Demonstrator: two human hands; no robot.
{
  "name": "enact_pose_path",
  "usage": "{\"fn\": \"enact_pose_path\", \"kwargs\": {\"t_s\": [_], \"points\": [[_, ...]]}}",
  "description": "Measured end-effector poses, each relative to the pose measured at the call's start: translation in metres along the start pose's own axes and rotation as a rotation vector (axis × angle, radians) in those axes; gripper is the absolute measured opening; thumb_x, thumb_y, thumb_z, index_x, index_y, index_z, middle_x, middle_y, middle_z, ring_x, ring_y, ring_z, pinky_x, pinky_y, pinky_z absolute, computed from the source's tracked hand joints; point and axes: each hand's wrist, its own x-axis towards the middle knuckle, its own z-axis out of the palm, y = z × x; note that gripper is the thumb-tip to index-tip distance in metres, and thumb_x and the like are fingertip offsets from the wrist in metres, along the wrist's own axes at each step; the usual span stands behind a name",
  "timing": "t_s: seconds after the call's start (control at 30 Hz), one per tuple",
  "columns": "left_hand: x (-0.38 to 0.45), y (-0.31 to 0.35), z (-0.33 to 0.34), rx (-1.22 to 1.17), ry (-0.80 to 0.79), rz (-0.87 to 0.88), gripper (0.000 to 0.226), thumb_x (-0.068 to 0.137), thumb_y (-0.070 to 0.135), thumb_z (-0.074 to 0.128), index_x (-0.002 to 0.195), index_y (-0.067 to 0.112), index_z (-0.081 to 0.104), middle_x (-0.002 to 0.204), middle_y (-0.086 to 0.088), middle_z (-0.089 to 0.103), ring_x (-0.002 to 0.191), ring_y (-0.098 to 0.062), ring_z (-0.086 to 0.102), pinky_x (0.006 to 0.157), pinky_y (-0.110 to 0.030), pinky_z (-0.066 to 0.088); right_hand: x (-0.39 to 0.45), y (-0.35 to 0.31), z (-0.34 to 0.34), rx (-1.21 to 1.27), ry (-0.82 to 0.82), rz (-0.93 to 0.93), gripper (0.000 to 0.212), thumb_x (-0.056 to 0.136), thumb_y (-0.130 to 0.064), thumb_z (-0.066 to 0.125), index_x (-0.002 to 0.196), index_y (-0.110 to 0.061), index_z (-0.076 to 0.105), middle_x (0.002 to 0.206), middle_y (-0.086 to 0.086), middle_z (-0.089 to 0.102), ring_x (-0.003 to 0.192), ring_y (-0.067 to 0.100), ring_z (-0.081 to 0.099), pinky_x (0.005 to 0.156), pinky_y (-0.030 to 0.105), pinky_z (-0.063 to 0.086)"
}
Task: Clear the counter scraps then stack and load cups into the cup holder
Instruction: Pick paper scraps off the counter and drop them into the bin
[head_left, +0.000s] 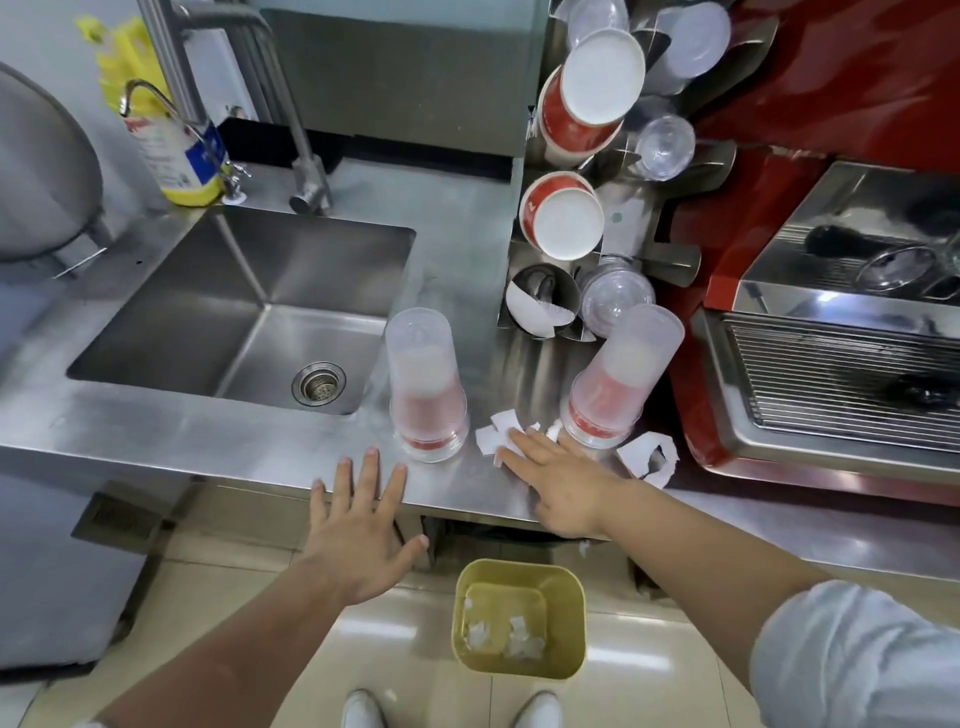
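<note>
Just in front of the sink (244, 306), on the front strip of the steel worktop (208, 441), the right hand (558, 478) lies flat with straight fingers (519, 441) pressing the white paper scraps (493, 434), which sit to the right of the sink between two upside-down stacks of clear cups, the left stack (427, 384) just beside the sink and the right stack (618, 376) further right. A larger torn scrap (649, 460) lies beyond that second stack. The left hand (358, 535) hovers at the worktop edge below the sink, fingers spread wide and holding nothing.

The scrap-clearing step looks to be in hand; the cups are not yet touched. The next move probably calls for sweeping the paper off the edge into the yellow bin (519, 618) on the floor (it already holds some pale bits), without knocking either stack. The cup holder (587, 208), right of the sink, already carries red and clear cups.
</note>
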Motion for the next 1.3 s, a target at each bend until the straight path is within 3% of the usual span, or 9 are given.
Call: {"fn": "enact_pose_path", "kwargs": {"t_s": [0.13,0.27,0.5,0.63,0.73,0.87,1.03,1.13,1.3], "points": [[0.002,-0.003,0.007,-0.027,0.042,0.002,0.092,0.076,0.076,0.012,0.155,0.033,-0.007,0.163,-0.006,-0.019,0.149,-0.038,-0.015,0.117,-0.059,-0.004,-0.007,0.009,0.014,0.091,0.057,-0.025,0.084,0.088,0.006,0.045,0.156,-0.02,0.003,0.163,0.001,-0.013,0.151,0.02,-0.01,0.122,0.033,-0.004],[0.002,-0.002,0.009,-0.045,0.056,-0.001,0.093,0.074,0.076,0.012,0.155,0.033,-0.005,0.163,-0.006,-0.018,0.149,-0.038,-0.014,0.117,-0.059,-0.005,-0.005,0.011,0.024,0.11,0.144,-0.018,0.083,0.088,0.01,0.046,0.156,-0.019,0.009,0.164,0.0,-0.006,0.151,0.018,-0.002,0.12,0.027,-0.001],[0.001,-0.002,0.007,-0.046,0.04,0.0,0.095,0.071,0.077,0.007,0.154,0.034,-0.008,0.162,-0.006,-0.022,0.149,-0.037,-0.017,0.117,-0.058,-0.007,-0.017,0.011,0.032,0.204,0.322,0.028,0.063,0.086,0.004,0.052,0.142,-0.027,0.048,0.157,-0.007,0.033,0.142,0.015,0.034,0.113,0.021,0.029],[0.0,0.001,0.004,-0.021,0.026,-0.01,0.096,0.069,0.076,0.002,0.154,0.033,-0.011,0.162,-0.007,-0.023,0.148,-0.038,-0.018,0.117,-0.058,-0.006,-0.02,0.003,0.034,0.221,0.419,0.076,0.045,0.076,0.006,0.06,0.115,-0.015,0.071,0.132,0.004,0.063,0.124,0.026,0.056,0.101,0.032,0.046],[0.0,0.003,0.005,0.005,0.027,-0.015,0.097,0.068,0.076,0.0,0.153,0.032,-0.015,0.161,-0.008,-0.025,0.148,-0.039,-0.019,0.117,-0.058,-0.006,-0.022,-0.005,0.04,0.238,0.554,0.069,0.04,0.052,0.011,0.074,0.082,-0.015,0.078,0.093,0.004,0.076,0.085,0.029,0.072,0.075,0.033,0.059],[0.0,-0.002,0.01,0.006,0.051,0.023,0.092,0.079,0.074,0.02,0.155,0.029,-0.01,0.162,-0.011,-0.02,0.148,-0.04,-0.015,0.117,-0.059,-0.005,-0.024,-0.011,0.043,0.259,0.639,0.109,0.043,0.041,0.013,0.08,0.071,-0.018,0.078,0.078,-0.003,0.076,0.064,0.025,0.07,0.063,0.027,0.059],[-0.005,-0.006,0.018,0.038,0.103,0.144,0.092,0.078,0.069,0.03,0.155,0.021,0.014,0.165,-0.012,0.005,0.151,-0.037,0.004,0.116,-0.061,0.006,-0.028,-0.024,0.047,0.386,0.624,0.279,0.025,0.072,0.002,0.059,0.082,-0.01,0.077,0.085,0.009,0.075,0.079,0.035,0.067,0.073,0.032,0.054],[-0.004,-0.009,0.013,0.065,0.117,0.172,0.091,0.079,0.069,0.024,0.156,0.023,0.012,0.165,-0.008,0.002,0.151,-0.035,0.002,0.116,-0.058,0.003,-0.037,-0.036,0.05,0.52,0.644,0.393,0.027,0.081,0.003,0.057,0.092,-0.01,0.078,0.094,0.004,0.076,0.089,0.023,0.067,0.079,0.017,0.042],[0.001,-0.019,0.013,0.139,0.121,0.243,0.086,0.081,0.066,0.028,0.154,0.02,0.024,0.164,-0.01,0.016,0.149,-0.036,0.015,0.115,-0.061,0.014,-0.05,-0.06,0.056,0.911,0.625,0.542,0.019,0.082,-0.004,0.068,0.095,-0.015,0.077,0.073,-0.014,0.062,0.063,-0.002,0.054,0.062,0.007,0.037]]}}
